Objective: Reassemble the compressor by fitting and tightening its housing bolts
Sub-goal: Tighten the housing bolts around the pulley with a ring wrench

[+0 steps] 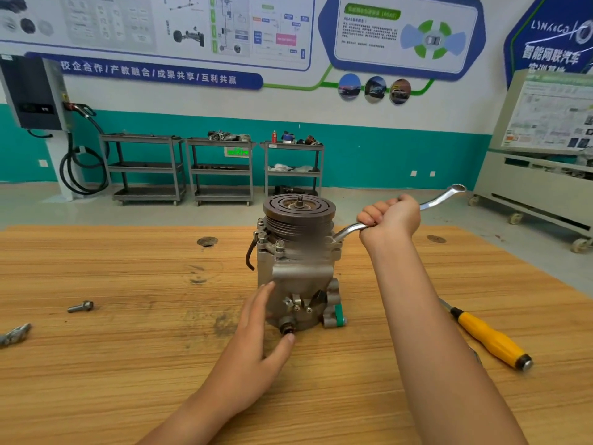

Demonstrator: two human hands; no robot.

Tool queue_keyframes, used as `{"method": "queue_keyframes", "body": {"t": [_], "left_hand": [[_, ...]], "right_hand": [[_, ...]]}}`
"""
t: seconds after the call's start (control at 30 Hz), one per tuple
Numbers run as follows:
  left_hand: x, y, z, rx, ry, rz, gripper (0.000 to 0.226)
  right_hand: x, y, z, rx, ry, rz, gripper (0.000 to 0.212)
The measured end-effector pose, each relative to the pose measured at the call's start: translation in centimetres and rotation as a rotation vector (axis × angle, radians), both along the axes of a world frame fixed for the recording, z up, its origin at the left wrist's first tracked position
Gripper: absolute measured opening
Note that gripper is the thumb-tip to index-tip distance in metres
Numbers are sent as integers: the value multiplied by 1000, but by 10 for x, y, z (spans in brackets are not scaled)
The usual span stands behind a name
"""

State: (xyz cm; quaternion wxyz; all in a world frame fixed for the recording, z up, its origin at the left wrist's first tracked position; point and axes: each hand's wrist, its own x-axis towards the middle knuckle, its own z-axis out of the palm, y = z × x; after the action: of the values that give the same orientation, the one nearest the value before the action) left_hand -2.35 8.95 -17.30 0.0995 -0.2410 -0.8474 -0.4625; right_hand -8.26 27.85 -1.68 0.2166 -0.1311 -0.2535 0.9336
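A grey metal compressor (300, 268) stands upright on the wooden table (128, 364), its dark grooved pulley on top. My left hand (256, 342) rests flat against the compressor's lower left side, fingers straight, thumb near a port at its base. My right hand (390, 218) grips a silver ring wrench (444, 195) in a fist. The wrench's lower end sits at the housing's upper right edge, just under the pulley; the bolt there is hidden. Several housing bolt heads (279, 243) show on the upper left flange.
A loose bolt (81, 306) lies on the table at left, and another metal part (14, 335) lies at the left edge. A yellow-handled screwdriver (487, 335) lies to the right of my right arm. Grey shelf carts (221, 168) stand by the far wall.
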Motion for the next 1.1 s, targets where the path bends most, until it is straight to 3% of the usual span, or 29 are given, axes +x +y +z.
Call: {"method": "queue_keyframes", "body": {"t": [0.3, 0.5, 0.6, 0.63, 0.7, 0.8, 0.87, 0.93, 1.03, 1.1], "left_hand": [[1, 1, -1, 3, 13, -11, 76], [2, 1, 0, 6, 16, -17, 76], [3, 3, 0, -9, 49, -27, 77], [3, 4, 0, -9, 59, -31, 77], [3, 6, 1, 1, 91, -46, 75], [1, 5, 1, 49, 111, -93, 71], [1, 4, 1, 72, 115, -99, 63], [4, 4, 3, 69, 105, -66, 55], [4, 5, 4, 59, 113, -56, 48], [2, 6, 3, 20, 127, -66, 52]], "right_hand": [[-18, -1, -7, 2, -79, 17, 33], [10, -7, -17, -4, 8, -168, 38], [42, -26, -37, 45, 181, -267, 47], [49, -37, -45, 152, 195, -249, 55], [58, -69, -56, 561, 171, -244, 66], [61, -104, -73, 999, 414, -642, 35], [53, -117, -85, 1352, 504, -779, 33], [44, -118, -86, 1605, 458, -825, 31], [35, -118, -75, 1765, 471, -906, 35], [36, -108, -58, 1658, 624, -960, 46]]}}
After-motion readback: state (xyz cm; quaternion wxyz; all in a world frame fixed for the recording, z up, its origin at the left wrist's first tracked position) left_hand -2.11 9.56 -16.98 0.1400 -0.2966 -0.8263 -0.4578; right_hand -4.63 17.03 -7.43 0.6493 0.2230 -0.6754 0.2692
